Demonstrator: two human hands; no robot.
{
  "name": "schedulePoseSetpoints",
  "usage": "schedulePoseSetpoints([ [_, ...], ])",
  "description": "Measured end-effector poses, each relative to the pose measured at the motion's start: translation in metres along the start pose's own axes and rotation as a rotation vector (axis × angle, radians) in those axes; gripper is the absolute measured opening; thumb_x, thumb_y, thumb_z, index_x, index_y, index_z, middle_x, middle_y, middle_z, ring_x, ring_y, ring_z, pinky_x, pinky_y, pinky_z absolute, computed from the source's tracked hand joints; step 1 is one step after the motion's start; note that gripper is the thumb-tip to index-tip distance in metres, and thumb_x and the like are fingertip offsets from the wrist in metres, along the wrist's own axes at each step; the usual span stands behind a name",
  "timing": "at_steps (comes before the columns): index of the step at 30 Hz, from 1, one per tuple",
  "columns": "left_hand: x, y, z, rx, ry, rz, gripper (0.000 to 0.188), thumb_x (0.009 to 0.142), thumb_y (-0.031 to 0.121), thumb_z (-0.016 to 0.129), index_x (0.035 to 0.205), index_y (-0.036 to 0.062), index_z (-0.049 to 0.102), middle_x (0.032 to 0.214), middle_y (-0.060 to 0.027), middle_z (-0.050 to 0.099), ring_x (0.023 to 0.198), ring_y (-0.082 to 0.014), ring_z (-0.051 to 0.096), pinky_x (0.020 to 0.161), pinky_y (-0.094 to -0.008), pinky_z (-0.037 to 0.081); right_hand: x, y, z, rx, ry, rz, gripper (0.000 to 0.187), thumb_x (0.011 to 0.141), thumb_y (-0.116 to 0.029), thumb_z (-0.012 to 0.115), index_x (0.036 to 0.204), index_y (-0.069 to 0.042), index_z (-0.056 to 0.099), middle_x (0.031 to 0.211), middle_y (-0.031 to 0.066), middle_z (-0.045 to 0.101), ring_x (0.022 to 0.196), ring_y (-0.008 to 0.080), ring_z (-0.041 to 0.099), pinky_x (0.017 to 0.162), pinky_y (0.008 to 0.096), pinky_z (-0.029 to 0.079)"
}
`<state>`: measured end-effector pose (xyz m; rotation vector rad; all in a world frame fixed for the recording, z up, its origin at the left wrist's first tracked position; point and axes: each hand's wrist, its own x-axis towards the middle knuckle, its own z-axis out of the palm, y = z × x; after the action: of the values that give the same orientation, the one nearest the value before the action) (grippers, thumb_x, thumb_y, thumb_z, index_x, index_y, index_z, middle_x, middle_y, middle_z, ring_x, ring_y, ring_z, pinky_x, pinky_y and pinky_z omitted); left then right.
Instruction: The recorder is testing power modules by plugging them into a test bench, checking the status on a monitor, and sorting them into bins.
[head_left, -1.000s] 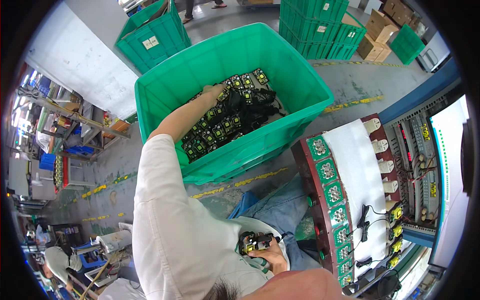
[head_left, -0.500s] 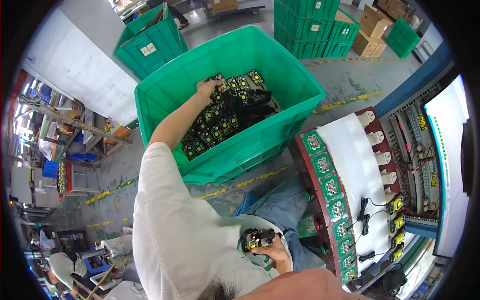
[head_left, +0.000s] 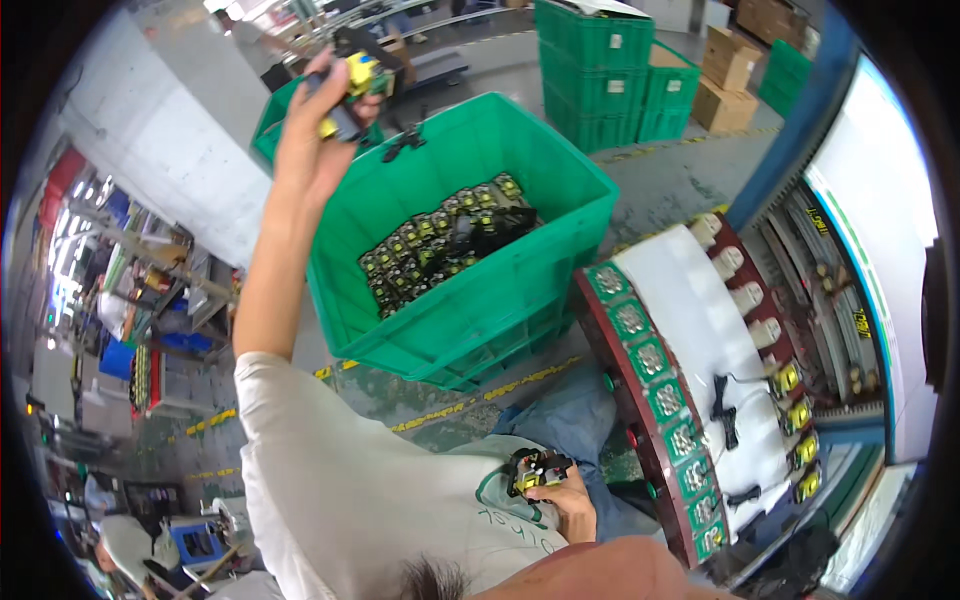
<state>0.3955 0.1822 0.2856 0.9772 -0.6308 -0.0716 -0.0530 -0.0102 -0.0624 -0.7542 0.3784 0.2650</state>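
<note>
My left hand [head_left: 312, 125] is raised above the far left rim of a green plastic bin [head_left: 465, 330]. Its fingers close round small circuit boards [head_left: 362, 75] with yellow transformers, and black cable hangs beside them. Inside the bin lie rows of similar boards [head_left: 405, 250] with black cables [head_left: 490, 235] heaped over part of them. Close to my body, my right hand [head_left: 570, 500] grips more circuit boards [head_left: 535, 475] with yellow and black parts; how many is hidden.
On my right stands a dark red test fixture [head_left: 640, 430] with green socket boards, a white pad [head_left: 690, 320], white plugs and several yellow transformers [head_left: 800, 415]. A screen [head_left: 870, 200] is beyond it. Stacked green crates [head_left: 595, 80] and cardboard boxes [head_left: 725, 90] stand behind.
My left hand has risen out of the bin with circuit boards and moved up and left. My right hand still holds its boards near my body. The view has shifted slightly.
</note>
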Motion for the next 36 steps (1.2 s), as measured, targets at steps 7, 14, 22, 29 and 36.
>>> schedulePoseSetpoints([
  [7,-0.137,0.004,0.103,0.43,-0.382,-0.589,0.082,0.069,0.017,0.092,0.143,0.0027,0.059,0.104,-0.0143,0.073,0.064,-0.017,0.065,0.057,-0.0255,0.052,-0.012,-0.003,-0.018,0.017,-0.05,-0.255,0.078,0.055,0.016,0.091,0.127,0.001,0.063,0.114,0.0192,0.075,0.096,0.0284,0.072,0.088,0.036,0.057],
  [14,-0.212,-0.128,0.171,0.431,-0.544,-0.889,0.058,0.079,-0.003,0.086,0.133,0.0023,0.065,0.095,-0.0113,0.074,0.059,-0.0128,0.063,0.056,-0.023,0.051,-0.038,-0.089,0.038,0.377,0.021,-0.82,0.076,0.062,0.001,0.097,0.13,0.003,0.062,0.136,0.0241,0.068,0.119,0.0382,0.069,0.105,0.0471,0.054],
  [22,-0.252,-0.161,0.186,0.427,-0.555,-0.778,0.062,0.081,-0.002,0.085,0.138,0.0018,0.061,0.095,-0.0126,0.075,0.062,-0.0133,0.065,0.057,-0.0213,0.053,-0.034,-0.066,0.013,0.395,0.397,-0.696,0.077,0.072,0.005,0.09,0.141,0.002,0.057,0.133,0.0172,0.07,0.118,0.0289,0.069,0.106,0.0394,0.054],
  [29,-0.259,-0.177,0.165,0.441,-0.599,-0.538,0.064,0.084,0.0,0.085,0.143,0.0026,0.059,0.1,-0.0121,0.075,0.072,-0.0126,0.064,0.059,-0.0199,0.049,-0.023,-0.074,0.033,0.667,0.383,-0.771,0.064,0.079,0.007,0.081,0.139,-0.001,0.059,0.126,0.0143,0.072,0.111,0.0265,0.071,0.101,0.036,0.056],
  [36,-0.219,-0.176,0.182,0.087,-0.405,-0.819,0.062,0.089,0.001,0.081,0.146,0.0039,0.058,0.109,-0.0115,0.073,0.073,-0.0114,0.057,0.057,-0.0191,0.043,-0.006,-0.119,0.061,0.45,0.487,-0.867,0.057,0.079,0.014,0.081,0.132,0.001,0.061,0.12,0.0123,0.074,0.102,0.0233,0.073,0.092,0.0329,0.059],
])
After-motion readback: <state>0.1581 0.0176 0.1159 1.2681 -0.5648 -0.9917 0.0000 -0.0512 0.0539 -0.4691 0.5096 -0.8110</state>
